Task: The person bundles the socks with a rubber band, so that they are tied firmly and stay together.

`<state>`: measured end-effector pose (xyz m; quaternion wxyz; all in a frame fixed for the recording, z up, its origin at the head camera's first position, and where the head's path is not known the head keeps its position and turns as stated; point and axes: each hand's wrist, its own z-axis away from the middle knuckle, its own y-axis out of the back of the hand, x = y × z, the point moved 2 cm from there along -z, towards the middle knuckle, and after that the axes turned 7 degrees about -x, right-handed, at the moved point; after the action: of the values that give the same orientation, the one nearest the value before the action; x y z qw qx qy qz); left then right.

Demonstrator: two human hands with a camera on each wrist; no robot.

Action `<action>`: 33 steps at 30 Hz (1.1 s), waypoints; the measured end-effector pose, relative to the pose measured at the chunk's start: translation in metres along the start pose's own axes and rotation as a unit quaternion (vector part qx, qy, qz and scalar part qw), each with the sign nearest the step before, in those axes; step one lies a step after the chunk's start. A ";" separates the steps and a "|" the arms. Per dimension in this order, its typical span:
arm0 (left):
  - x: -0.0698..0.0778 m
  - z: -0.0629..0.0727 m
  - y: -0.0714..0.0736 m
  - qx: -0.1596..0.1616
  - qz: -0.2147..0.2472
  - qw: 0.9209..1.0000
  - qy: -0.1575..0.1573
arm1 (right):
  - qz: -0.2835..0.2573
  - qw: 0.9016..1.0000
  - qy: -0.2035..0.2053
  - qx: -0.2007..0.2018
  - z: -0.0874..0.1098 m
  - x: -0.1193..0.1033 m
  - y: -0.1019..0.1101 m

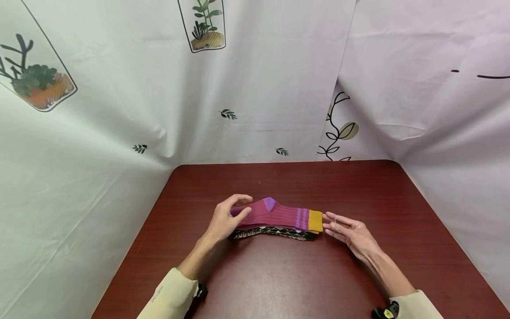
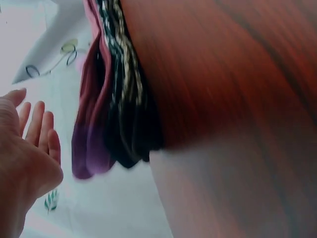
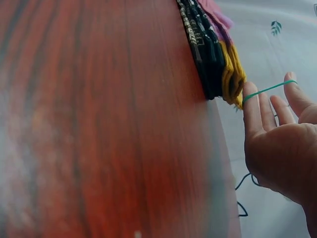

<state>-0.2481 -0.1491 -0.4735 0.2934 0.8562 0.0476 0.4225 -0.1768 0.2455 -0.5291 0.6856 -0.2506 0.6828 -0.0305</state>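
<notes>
On the table lies a stack of socks. Uppermost is a magenta pair (image 1: 279,217) with purple heel, toes and stripes, its yellow cuff (image 1: 315,220) facing right. Beneath it, a dark patterned pair (image 1: 279,231) shows along the near side. My left hand (image 1: 224,220) is at the toe end, thumb and fingers spread apart around it in the head view. At the cuff end is my right hand (image 1: 355,238), fingers extended, fingertips right beside the yellow edge. A thin green rubber band (image 3: 270,89) is stretched between its spread fingers and thumb.
The socks rest on a dark reddish wooden table (image 1: 279,274) with rounded far corners. White curtain (image 1: 255,88) printed with plants hangs behind it and along both sides. Dark wrist devices (image 1: 385,312) sit by both pale sleeves (image 1: 171,294).
</notes>
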 end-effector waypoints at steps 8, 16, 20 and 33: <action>0.006 -0.017 -0.043 -0.091 0.143 0.985 -0.014 | -0.014 1.000 0.001 0.017 -0.001 0.000 0.003; 0.012 -0.026 -0.079 -0.161 0.107 0.981 -0.009 | -0.031 0.999 0.001 0.013 0.000 0.000 0.005; 0.015 -0.032 -0.094 -0.181 0.025 0.983 -0.023 | -0.042 0.999 0.005 0.010 0.001 -0.001 0.006; 0.007 -0.040 -0.126 -0.266 -0.089 0.960 -0.008 | -0.056 0.998 0.004 0.017 0.001 -0.002 0.007</action>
<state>-0.2526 -0.0244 -0.5183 0.5476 0.7428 0.0071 0.3851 -0.1783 0.2530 -0.5303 0.6844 -0.2765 0.6697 -0.0812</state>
